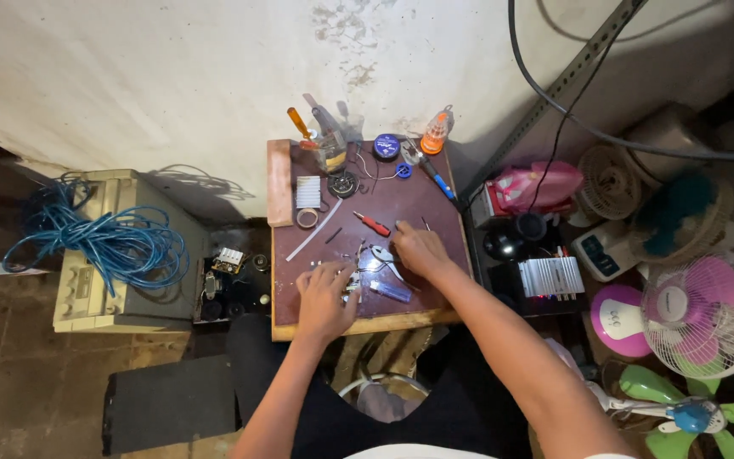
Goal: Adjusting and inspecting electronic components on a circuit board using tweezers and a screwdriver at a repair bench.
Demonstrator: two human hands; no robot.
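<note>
**Operator:** With both forearms extended over the small brown worktable (pixel 286 319), where does each hand sit?

**Inspector:** Left hand (pixel 324 297) rests palm-down near the front edge, fingers spread narrowly over small metal parts (pixel 352 283); whether it grips one cannot be determined. Right hand (pixel 418 248) lies further back, fingers curled on the handles of the pliers (pixel 386 262). Whether they close fully around the handles cannot be told.

**Operator:** Orientation of the pliers?

**Inspector:** Long axis runs diagonally, from the right hand toward the front of the table. The nose appears to point toward the left hand, but glare obscures it. This placement seems to bring tool and parts together between both hands.

**Operator:** Surrounding items?

**Inspector:** Red-handled screwdriver (pixel 373 224) lies just behind the pliers, axis diagonal. A blue lighter-shaped item (pixel 392 293) lies near the front edge. A white strip (pixel 313 230) lies to the left. Tools stand in a jar (pixel 330 153) at the wall side, likely kept clear of the working zone. A blue cable coil (pixel 104 238) sits on the printer (pixel 87 297), well apart; fans (pixel 702 314) stand at right.
</note>
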